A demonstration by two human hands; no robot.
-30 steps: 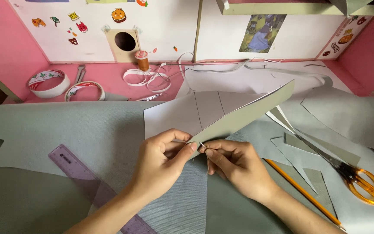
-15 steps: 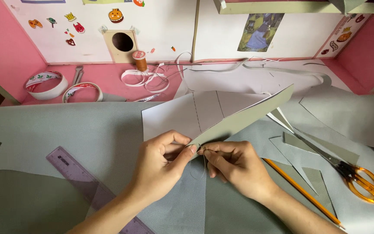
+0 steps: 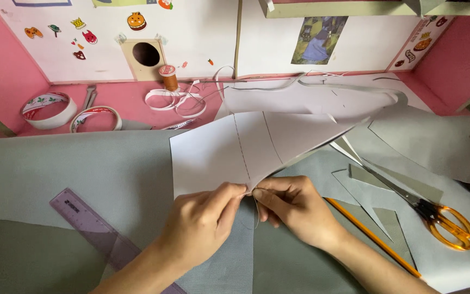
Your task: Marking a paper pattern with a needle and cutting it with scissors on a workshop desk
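Note:
My left hand and my right hand pinch the near edge of a folded white paper pattern piece between fingers and thumbs. The piece has stitched or dashed lines across it and lies flatter now, its long tip pointing to the upper right. A thin thread loop hangs between my two hands. Under the paper lies grey fabric, spread over the work surface.
A purple ruler lies at the lower left. Orange-handled scissors and a yellow pencil lie to the right. Two tape rolls, a thread spool and white ribbon sit on the pink ledge at the back.
The paper piece has opened out and dropped flatter toward me, showing its white face. Both hands stay pinched at its near edge.

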